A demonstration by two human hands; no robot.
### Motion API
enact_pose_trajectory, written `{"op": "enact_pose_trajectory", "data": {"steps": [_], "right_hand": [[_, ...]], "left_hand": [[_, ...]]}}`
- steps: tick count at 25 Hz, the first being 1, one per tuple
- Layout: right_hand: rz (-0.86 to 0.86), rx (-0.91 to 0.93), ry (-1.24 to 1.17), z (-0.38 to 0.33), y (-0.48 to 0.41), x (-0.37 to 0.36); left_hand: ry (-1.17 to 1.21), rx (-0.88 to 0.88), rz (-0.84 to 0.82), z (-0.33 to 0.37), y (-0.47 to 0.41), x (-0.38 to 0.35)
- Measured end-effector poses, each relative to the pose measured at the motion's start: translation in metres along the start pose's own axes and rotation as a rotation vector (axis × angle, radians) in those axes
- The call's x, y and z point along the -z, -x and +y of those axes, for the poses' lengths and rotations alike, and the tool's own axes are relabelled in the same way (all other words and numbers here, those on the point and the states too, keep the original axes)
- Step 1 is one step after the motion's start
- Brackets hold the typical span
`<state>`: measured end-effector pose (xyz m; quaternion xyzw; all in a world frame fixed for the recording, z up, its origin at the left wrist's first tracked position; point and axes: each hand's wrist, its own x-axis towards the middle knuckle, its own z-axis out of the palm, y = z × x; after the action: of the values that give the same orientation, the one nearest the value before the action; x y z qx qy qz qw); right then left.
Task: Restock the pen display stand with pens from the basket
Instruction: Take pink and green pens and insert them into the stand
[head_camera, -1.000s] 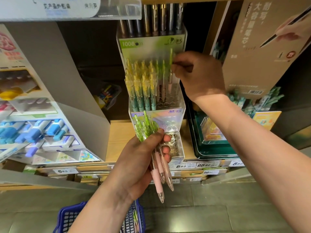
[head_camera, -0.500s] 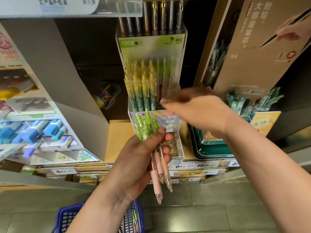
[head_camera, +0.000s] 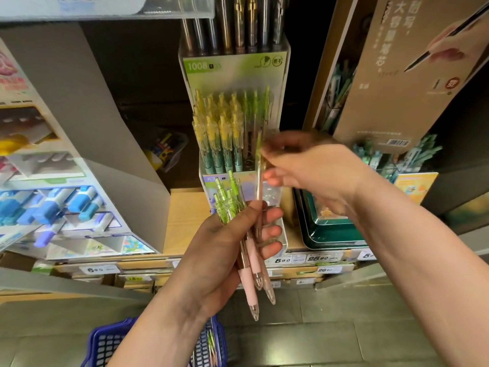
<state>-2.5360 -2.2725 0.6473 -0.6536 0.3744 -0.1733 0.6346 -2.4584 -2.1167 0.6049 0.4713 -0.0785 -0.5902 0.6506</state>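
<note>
Pens (head_camera: 232, 205) with green clicker tops sit bunched in the left hand (head_camera: 225, 250), whose fingers (head_camera: 267, 231) and thumb are curled tight round the barrels. The green tops stick up above the thumb, and the pink grips and clear tips hang below the fingers. Just above those fingers the right hand (head_camera: 312, 170) pinches a single pen (head_camera: 258, 165) upright between thumb and fingertips. The hand is blurred, and the pen's lower end runs down to the left fingers, so I cannot tell whether it is free of the bunch. Behind the right fingertips stands the clear display stand (head_camera: 280, 107), its header card (head_camera: 232, 66) reading "1008". Rows of yellow-topped and green-topped stocked pens (head_camera: 225, 133) stand upright in it, with empty holes showing on the side nearest the right fingertips. Below the left fingers, price tags (head_camera: 283, 260) on the shelf edge read "5.90" and "25.90", and another further left reads "6.90". Beyond the right knuckles a brown board (head_camera: 391, 83) carries Chinese writing and a barcode. Under the left wrist a blue basket (head_camera: 105, 345) holds a few more pens
</note>
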Motion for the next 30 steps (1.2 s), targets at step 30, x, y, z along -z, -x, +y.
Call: {"op": "enact_pose_trajectory", "data": {"steps": [30], "right_hand": [[-0.037, 0.089, 0.534, 0.009, -0.002, -0.003]], "left_hand": [[0.002, 0.012, 0.000, 0.001, -0.002, 0.004]]}}
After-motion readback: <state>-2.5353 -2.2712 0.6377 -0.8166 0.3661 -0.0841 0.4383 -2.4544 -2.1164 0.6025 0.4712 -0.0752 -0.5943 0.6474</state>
